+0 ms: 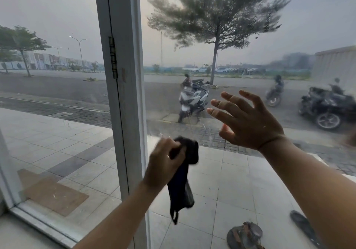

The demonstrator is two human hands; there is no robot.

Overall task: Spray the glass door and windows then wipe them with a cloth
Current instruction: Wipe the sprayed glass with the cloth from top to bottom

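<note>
- The left hand (163, 160) is nearest. Its fingers are curled tight round the bunched top of a dark cloth (185, 183), low in the view and just beside the white frame post (123, 75).
- The cloth hangs straight down from that grip, so its long axis is vertical. Only the wadded upper end is at glass height, and the tail dangles free below the wrist.
- The right hand (248, 121) is higher and to the right, apart from the cloth. Its fingers are straight and spread, it holds nothing, and the palm faces the glass. I cannot tell whether it touches the pane.
- The window pane (317, 17) stands straight ahead of both hands. It looks smeared and spotted up and to the right of the cloth, so I judge the wipe has to travel that way, led by the left hand.
- No spray bottle is in view.
- A hinge (113, 57) sits on the post. The glass to its left (48, 114) is probably the door.
- Beyond the glass, sandals (244, 235) lie on the tiled porch.
- Farther out, a white scooter (192, 98) is parked by a tree (217, 17).
</note>
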